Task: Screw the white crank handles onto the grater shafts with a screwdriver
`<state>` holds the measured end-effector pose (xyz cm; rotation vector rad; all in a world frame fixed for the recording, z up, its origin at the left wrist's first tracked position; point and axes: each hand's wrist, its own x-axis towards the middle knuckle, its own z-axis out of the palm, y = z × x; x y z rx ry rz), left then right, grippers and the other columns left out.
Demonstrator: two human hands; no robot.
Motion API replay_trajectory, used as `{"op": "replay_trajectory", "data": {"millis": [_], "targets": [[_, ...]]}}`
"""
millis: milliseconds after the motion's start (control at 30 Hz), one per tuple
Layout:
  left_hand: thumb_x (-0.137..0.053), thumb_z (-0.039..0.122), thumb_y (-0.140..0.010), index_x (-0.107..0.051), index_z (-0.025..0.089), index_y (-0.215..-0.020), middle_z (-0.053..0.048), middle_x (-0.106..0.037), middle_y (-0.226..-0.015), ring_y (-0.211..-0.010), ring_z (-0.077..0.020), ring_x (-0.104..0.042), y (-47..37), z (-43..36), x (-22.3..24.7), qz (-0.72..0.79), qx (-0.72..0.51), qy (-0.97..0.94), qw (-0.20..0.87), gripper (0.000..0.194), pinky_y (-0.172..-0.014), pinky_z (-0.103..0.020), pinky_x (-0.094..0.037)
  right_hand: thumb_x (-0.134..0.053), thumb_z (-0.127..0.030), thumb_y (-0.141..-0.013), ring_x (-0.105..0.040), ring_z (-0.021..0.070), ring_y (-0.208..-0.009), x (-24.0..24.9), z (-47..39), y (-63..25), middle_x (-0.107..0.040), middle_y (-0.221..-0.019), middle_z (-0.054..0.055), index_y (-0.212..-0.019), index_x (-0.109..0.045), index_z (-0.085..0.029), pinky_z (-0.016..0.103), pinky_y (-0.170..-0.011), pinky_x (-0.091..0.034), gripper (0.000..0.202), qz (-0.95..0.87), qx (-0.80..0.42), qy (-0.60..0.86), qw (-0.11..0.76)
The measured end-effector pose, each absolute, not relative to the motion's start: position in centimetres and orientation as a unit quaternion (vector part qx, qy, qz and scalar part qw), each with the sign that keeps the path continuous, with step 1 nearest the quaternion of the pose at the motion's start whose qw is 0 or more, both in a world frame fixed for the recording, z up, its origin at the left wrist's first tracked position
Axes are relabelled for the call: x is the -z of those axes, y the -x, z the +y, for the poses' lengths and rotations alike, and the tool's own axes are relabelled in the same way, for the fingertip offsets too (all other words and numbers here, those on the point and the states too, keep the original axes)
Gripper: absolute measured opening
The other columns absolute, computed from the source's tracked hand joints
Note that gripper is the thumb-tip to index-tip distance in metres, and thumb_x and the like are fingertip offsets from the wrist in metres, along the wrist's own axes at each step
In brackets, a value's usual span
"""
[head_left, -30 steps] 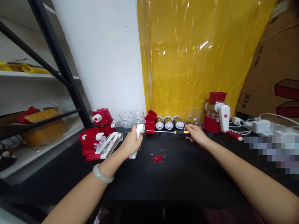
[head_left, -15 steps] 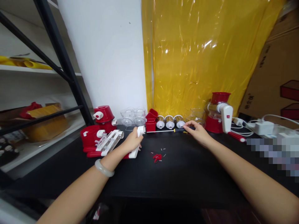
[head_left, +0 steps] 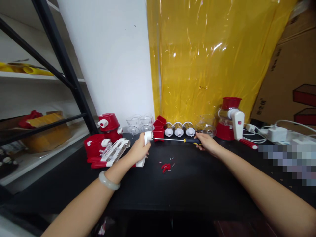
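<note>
My left hand [head_left: 140,149] is closed around a white crank handle [head_left: 148,136] with a red grip, held above the black table. In my right hand [head_left: 206,142] is a screwdriver [head_left: 191,141] with a dark blue and yellow handle, lying level. Its thin shaft points left, and the tip meets the round white end of the crank handle; whether it sits in a screw I cannot tell. Below, between my hands, small red plastic pieces [head_left: 166,167] and several small screws [head_left: 173,164] lie on the table [head_left: 197,191].
Red grater bodies [head_left: 108,122] and white crank handles [head_left: 117,151] stand at left. Along the back are clear plastic parts [head_left: 140,123], red hoppers [head_left: 159,128] and metal grating drums [head_left: 179,129]. An assembled rotary grater [head_left: 229,118] and white chargers [head_left: 276,134] occupy the right.
My right-hand fingers have shifted round the screwdriver handle into a fuller grip. The left hand and crank handle stay nearly in place; the whole view has shifted slightly.
</note>
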<state>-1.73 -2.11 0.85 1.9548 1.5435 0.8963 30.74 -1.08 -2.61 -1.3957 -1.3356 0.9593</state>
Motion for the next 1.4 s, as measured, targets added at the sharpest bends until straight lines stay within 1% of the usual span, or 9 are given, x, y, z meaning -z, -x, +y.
{"op": "replay_trajectory", "data": {"millis": [267,433,633,767,900,1067,1167,1267,1400], "targets": [[-0.050,0.022,-0.083,-0.036,0.018,-0.120,0.002,-0.055,-0.065,-0.050,-0.0189,-0.062,1.85,-1.72,-0.29,0.562,-0.323,-0.710,0.273,0.039,-0.046,-0.027,-0.049,-0.066,-0.053,-0.072,-0.053,0.0083,-0.052,2.71,-0.74,-31.24,-0.060,-0.079,-0.001,-0.081,-0.057,-0.020,0.023,-0.049,-0.045,0.034,-0.563,-0.324,0.518,0.557],[-0.050,0.022,-0.084,-0.037,0.018,-0.119,0.001,-0.054,-0.070,-0.050,-0.0167,-0.061,1.87,-1.46,0.06,0.563,-0.327,-0.704,0.284,0.038,-0.044,-0.025,-0.048,-0.072,-0.052,-0.065,-0.057,0.0126,-0.069,2.46,-1.02,-31.09,-0.061,-0.092,0.003,-0.081,-0.060,-0.021,0.027,-0.060,-0.053,0.037,-0.566,-0.334,0.495,0.568],[-0.049,0.020,-0.084,-0.037,0.018,-0.118,0.000,-0.053,-0.073,-0.051,-0.0164,-0.061,1.81,-1.58,-0.10,0.564,-0.328,-0.697,0.299,0.036,-0.045,-0.026,-0.050,-0.079,-0.046,-0.058,-0.059,0.0146,-0.078,2.51,-0.96,-30.99,-0.059,-0.092,0.002,-0.080,-0.060,-0.022,0.028,-0.067,-0.056,0.037,-0.544,-0.375,0.462,0.592],[-0.048,0.020,-0.084,-0.037,0.018,-0.117,0.000,-0.054,-0.074,-0.052,-0.0177,-0.061,1.73,-1.72,-0.06,0.553,-0.323,-0.712,0.288,0.035,-0.045,-0.028,-0.050,-0.073,-0.048,-0.069,-0.061,0.0145,-0.072,2.69,-0.70,-30.86,-0.059,-0.081,0.002,-0.075,-0.057,-0.022,0.029,-0.063,-0.057,0.031,-0.503,-0.414,0.493,0.577],[-0.048,0.020,-0.084,-0.037,0.017,-0.118,0.001,-0.054,-0.071,-0.052,-0.0178,-0.061,1.72,-1.77,-0.07,0.558,-0.311,-0.718,0.274,0.036,-0.047,-0.028,-0.051,-0.061,-0.050,-0.082,-0.062,0.0149,-0.054,2.90,-0.57,-30.85,-0.061,-0.063,0.001,-0.077,-0.055,-0.021,0.028,-0.052,-0.054,0.030,-0.499,-0.427,0.558,0.508],[-0.047,0.019,-0.085,-0.037,0.018,-0.117,0.002,-0.053,-0.067,-0.052,-0.0188,-0.062,1.81,-1.63,0.02,0.556,-0.317,-0.722,0.263,0.035,-0.046,-0.027,-0.050,-0.060,-0.051,-0.080,-0.055,0.0119,-0.045,3.07,-0.55,-31.07,-0.060,-0.058,0.000,-0.074,-0.056,-0.020,0.023,-0.043,-0.043,0.032,-0.577,-0.330,0.562,0.492],[-0.046,0.018,-0.085,-0.037,0.017,-0.117,0.002,-0.053,-0.065,-0.050,-0.0189,-0.062,1.86,-1.54,0.08,0.555,-0.316,-0.726,0.257,0.034,-0.044,-0.026,-0.050,-0.067,-0.051,-0.073,-0.055,0.0112,-0.052,2.81,-0.77,-31.07,-0.062,-0.071,0.001,-0.074,-0.058,-0.020,0.024,-0.049,-0.046,0.033,-0.585,-0.304,0.545,0.518],[-0.045,0.018,-0.084,-0.036,0.018,-0.118,0.002,-0.054,-0.064,-0.050,-0.0193,-0.063,1.87,-1.53,0.04,0.556,-0.314,-0.726,0.256,0.035,-0.045,-0.027,-0.050,-0.071,-0.051,-0.067,-0.060,0.0152,-0.071,2.39,-1.14,-30.95,-0.065,-0.088,0.004,-0.079,-0.062,-0.021,0.026,-0.057,-0.051,0.034,-0.580,-0.300,0.525,0.546],[-0.045,0.018,-0.084,-0.035,0.018,-0.117,0.002,-0.053,-0.066,-0.051,-0.0198,-0.063,1.82,-1.61,-0.07,0.558,-0.312,-0.725,0.258,0.034,-0.044,-0.027,-0.050,-0.074,-0.051,-0.063,-0.061,0.0201,-0.088,2.13,-1.32,-31.02,-0.065,-0.091,0.006,-0.083,-0.063,-0.021,0.029,-0.066,-0.053,0.038,-0.591,-0.294,0.489,0.570]]}}
